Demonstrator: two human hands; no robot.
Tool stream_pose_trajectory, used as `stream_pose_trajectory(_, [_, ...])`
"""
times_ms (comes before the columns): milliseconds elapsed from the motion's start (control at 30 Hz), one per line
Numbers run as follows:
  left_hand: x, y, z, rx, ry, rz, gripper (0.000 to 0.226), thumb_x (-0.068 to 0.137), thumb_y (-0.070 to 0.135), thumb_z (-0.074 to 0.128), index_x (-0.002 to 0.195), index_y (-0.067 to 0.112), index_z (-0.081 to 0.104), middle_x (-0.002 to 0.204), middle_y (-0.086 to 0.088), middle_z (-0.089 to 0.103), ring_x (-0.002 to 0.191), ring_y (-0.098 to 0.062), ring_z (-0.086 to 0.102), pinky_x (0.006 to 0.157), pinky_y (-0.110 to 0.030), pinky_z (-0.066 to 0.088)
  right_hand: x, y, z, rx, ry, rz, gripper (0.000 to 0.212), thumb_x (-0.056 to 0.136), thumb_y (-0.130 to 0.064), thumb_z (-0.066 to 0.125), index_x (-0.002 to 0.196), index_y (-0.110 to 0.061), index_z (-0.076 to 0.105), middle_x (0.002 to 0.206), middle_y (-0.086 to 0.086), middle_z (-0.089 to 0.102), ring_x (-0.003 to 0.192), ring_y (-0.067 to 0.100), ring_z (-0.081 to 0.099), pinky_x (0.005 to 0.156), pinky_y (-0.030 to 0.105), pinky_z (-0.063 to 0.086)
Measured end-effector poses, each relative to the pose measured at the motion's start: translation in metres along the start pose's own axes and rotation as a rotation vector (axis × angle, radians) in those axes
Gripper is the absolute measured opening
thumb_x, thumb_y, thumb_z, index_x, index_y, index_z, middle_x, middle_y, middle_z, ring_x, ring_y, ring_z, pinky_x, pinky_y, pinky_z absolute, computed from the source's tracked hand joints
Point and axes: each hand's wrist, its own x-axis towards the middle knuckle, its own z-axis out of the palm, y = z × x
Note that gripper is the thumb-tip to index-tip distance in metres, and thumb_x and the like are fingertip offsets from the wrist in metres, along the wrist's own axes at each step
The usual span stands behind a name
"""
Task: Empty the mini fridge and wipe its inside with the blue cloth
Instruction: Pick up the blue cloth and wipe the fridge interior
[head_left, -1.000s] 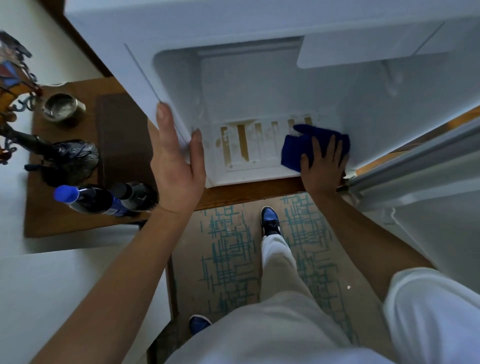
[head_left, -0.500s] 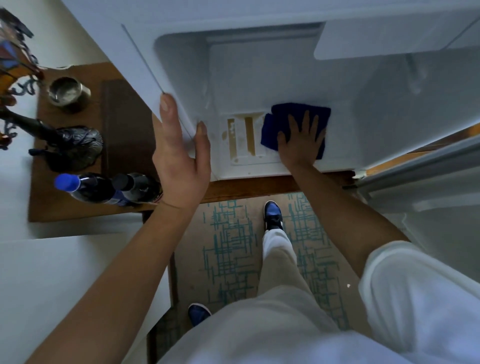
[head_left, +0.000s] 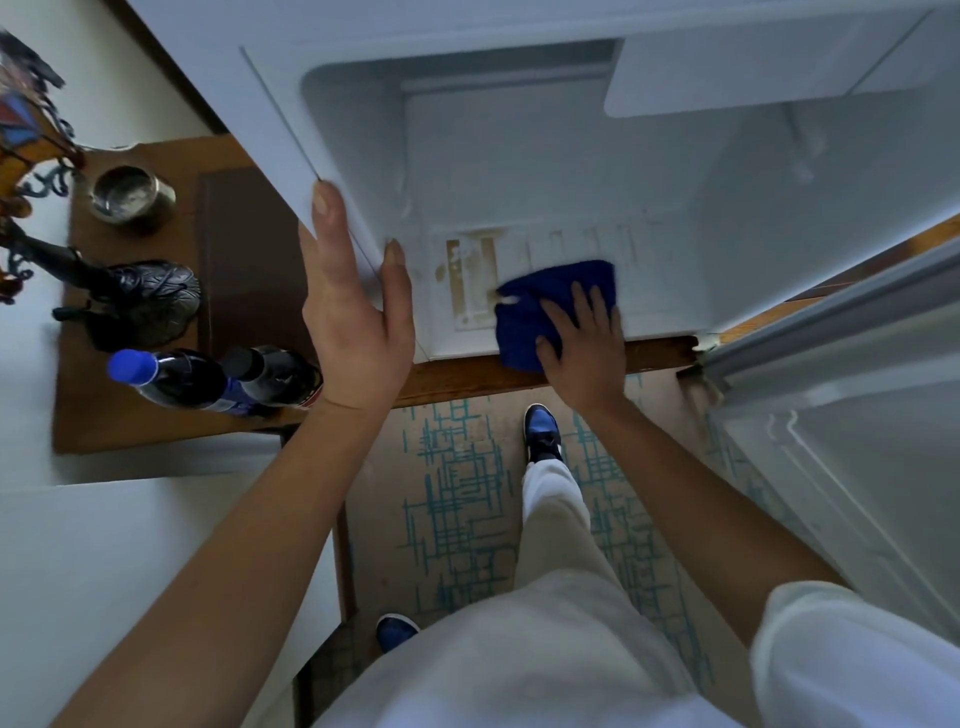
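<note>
Your right hand (head_left: 582, 343) lay flat, fingers spread, pressing the cloth (head_left: 540, 306) on the fridge (head_left: 571, 171) floor — soft, limp, best driven by palm pressure. Your left hand (head_left: 353, 317) braced open against the wall beside it.

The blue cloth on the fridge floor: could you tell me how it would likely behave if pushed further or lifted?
The soft blue cloth looks limp: it bunches in folds under the flat right hand, so lifted it would probably droop. Pushed, it likely slides easily over the smooth white plastic fridge floor, though it may drag at the brown stained patch. It seems light.
</note>
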Motion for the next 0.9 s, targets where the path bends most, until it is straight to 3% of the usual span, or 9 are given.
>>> stream_pose_trajectory(167, [0.0, 0.0, -0.001, 0.012, -0.007, -0.009, 0.064, 0.102, -0.008, 0.054, 0.143, 0.002, 0.005, 0.155, -0.013, 0.014, 0.15, 0.014, 0.006, 0.126, -0.024, 0.019, 0.027, 0.038, -0.016, -0.05, 0.023, 0.231, 0.064, 0.096, -0.049, 0.037, 0.155, -0.024, 0.038, 0.166, 0.023, 0.026, 0.155, 0.043, 0.019, 0.126, 0.058, 0.014])
stream_pose_trajectory(267, [-0.001, 0.0, 0.001, 0.002, -0.025, -0.018, 0.066, 0.102, -0.007, 0.054, 0.146, 0.006, 0.006, 0.163, -0.014, 0.022, 0.156, -0.01, 0.02, 0.127, -0.037, 0.026, 0.058, 0.044, -0.022, -0.04, 0.021, 0.368, 0.064, 0.097, -0.044, 0.041, 0.157, -0.023, 0.033, 0.167, 0.021, 0.023, 0.156, 0.043, 0.016, 0.126, 0.059, 0.01])
stream_pose_trajectory(367, [-0.002, 0.001, 0.001, 0.021, -0.034, -0.025, 0.077, 0.103, -0.004, 0.054, 0.152, 0.031, 0.006, 0.163, -0.014, 0.023, 0.152, -0.023, 0.027, 0.126, -0.039, 0.029, 0.091, 0.041, -0.03, 0.013, -0.007, 0.424, 0.067, 0.098, -0.045, 0.044, 0.159, -0.021, 0.03, 0.169, 0.018, 0.019, 0.157, 0.04, 0.012, 0.127, 0.059, 0.005])
stream_pose_trajectory(500, [-0.001, 0.0, 0.002, 0.051, -0.014, 0.006, 0.103, 0.103, -0.002, 0.055, 0.151, 0.061, -0.01, 0.153, -0.014, 0.02, 0.151, -0.021, 0.03, 0.124, -0.029, 0.028, 0.116, 0.039, -0.034, 0.048, -0.024, 0.402, 0.068, 0.098, -0.042, 0.047, 0.159, -0.016, 0.031, 0.169, 0.019, 0.02, 0.158, 0.037, 0.013, 0.128, 0.057, 0.003])
stream_pose_trajectory(600, [-0.002, 0.0, 0.002, 0.061, 0.006, 0.014, 0.1, 0.102, -0.004, 0.055, 0.156, 0.055, -0.006, 0.157, -0.018, 0.022, 0.155, -0.014, 0.024, 0.126, -0.03, 0.026, 0.11, 0.028, -0.025, 0.004, -0.009, 0.307, 0.064, 0.1, -0.038, 0.042, 0.158, -0.013, 0.035, 0.167, 0.023, 0.022, 0.157, 0.039, 0.014, 0.127, 0.059, 0.005])
stream_pose_trajectory(667, [-0.004, 0.001, 0.003, 0.024, -0.022, -0.046, 0.085, 0.102, -0.004, 0.054, 0.16, 0.032, 0.003, 0.159, -0.027, 0.025, 0.152, -0.037, 0.031, 0.126, -0.044, 0.03, 0.101, 0.017, -0.018, -0.038, -0.014, 0.221, 0.061, 0.104, -0.043, 0.036, 0.158, -0.015, 0.034, 0.168, 0.022, 0.021, 0.158, 0.039, 0.012, 0.128, 0.057, 0.004])
stream_pose_trajectory(700, [-0.005, 0.002, 0.003, 0.012, -0.032, -0.071, 0.076, 0.102, -0.004, 0.054, 0.155, 0.018, 0.005, 0.158, -0.03, 0.026, 0.153, -0.038, 0.03, 0.126, -0.045, 0.029, 0.095, 0.011, -0.016, -0.047, -0.025, 0.184, 0.062, 0.104, -0.046, 0.034, 0.158, -0.016, 0.034, 0.168, 0.022, 0.021, 0.158, 0.038, 0.012, 0.128, 0.057, 0.004])
stream_pose_trajectory(800, [-0.003, 0.001, 0.0, 0.021, -0.004, -0.04, 0.065, 0.102, -0.007, 0.055, 0.145, 0.002, 0.006, 0.155, -0.024, 0.022, 0.153, 0.008, 0.011, 0.126, -0.023, 0.019, 0.073, -0.01, -0.009, -0.026, -0.039, 0.086, 0.064, 0.1, -0.046, 0.036, 0.156, -0.015, 0.037, 0.166, 0.024, 0.024, 0.156, 0.041, 0.015, 0.128, 0.057, 0.008])
stream_pose_trajectory(900, [0.0, 0.002, -0.001, 0.046, 0.008, -0.004, 0.064, 0.099, -0.011, 0.056, 0.142, -0.001, 0.01, 0.148, -0.018, 0.015, 0.147, 0.021, 0.002, 0.122, -0.01, 0.013, 0.046, -0.023, -0.004, 0.021, -0.041, 0.003, 0.063, 0.099, -0.042, 0.041, 0.154, -0.013, 0.042, 0.164, 0.024, 0.029, 0.155, 0.043, 0.019, 0.127, 0.057, 0.011])
